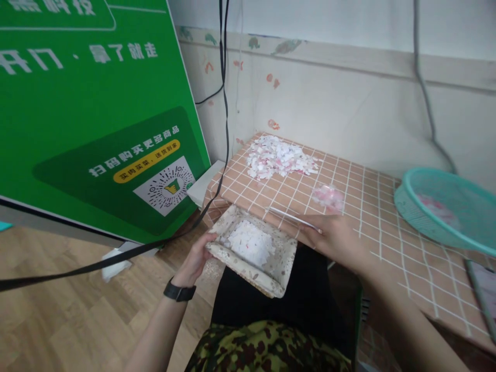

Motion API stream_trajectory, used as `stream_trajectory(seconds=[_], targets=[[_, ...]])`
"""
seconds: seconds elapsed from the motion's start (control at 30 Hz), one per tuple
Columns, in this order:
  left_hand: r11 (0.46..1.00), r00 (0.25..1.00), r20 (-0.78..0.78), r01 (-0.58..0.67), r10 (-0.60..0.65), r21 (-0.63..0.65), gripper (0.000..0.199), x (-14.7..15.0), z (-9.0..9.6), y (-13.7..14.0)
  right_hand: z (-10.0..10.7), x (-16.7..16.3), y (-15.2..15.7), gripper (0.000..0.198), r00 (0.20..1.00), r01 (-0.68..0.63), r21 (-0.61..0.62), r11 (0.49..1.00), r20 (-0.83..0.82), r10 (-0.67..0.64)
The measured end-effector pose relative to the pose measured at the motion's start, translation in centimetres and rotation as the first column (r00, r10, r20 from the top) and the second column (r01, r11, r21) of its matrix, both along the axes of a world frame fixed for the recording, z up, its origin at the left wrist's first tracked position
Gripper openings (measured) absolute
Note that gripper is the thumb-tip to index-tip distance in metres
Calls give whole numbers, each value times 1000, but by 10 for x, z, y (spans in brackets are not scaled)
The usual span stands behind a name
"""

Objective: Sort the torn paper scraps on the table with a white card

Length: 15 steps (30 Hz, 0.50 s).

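Note:
My left hand (198,258), with a dark watch band on its wrist, grips the left corner of a shallow floral-patterned tray (281,281). A heap of small white paper scraps (250,243) lies inside it. The tray is tilted just in front of the table edge, above my lap. My right hand (331,237) is closed on a thin, flat white strip (290,215) at that edge, seen nearly side-on; its exact kind I cannot make out. Beyond it on the table are a larger pile of white and pink paper scraps (279,156) and a small pinkish clear packet (327,197).
A checked tablecloth (360,206) covers the table against the wall. At the right stand a turquoise mesh basket (414,217) with pink contents and a phone (482,292). A black strap (226,119) hangs across the left, before a green printed cabinet (96,113).

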<state>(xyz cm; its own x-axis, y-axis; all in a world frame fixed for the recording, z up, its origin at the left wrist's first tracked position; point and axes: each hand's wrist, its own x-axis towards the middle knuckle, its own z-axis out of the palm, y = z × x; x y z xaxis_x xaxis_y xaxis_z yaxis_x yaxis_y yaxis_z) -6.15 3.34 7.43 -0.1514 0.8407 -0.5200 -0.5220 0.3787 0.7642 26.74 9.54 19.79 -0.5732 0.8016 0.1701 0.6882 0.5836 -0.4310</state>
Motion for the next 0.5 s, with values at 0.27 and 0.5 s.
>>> stream_trajectory(seconds=[0.27,0.5], targets=[[998,999,6,44,-44,42,21,-1,1,0,3,-10,-11,31,999,37,-64,997,26,-35],[997,998,4,60,-60,57,21,-2,0,0,-8,-38,-9,33,989,147,104,984,-4,-147]])
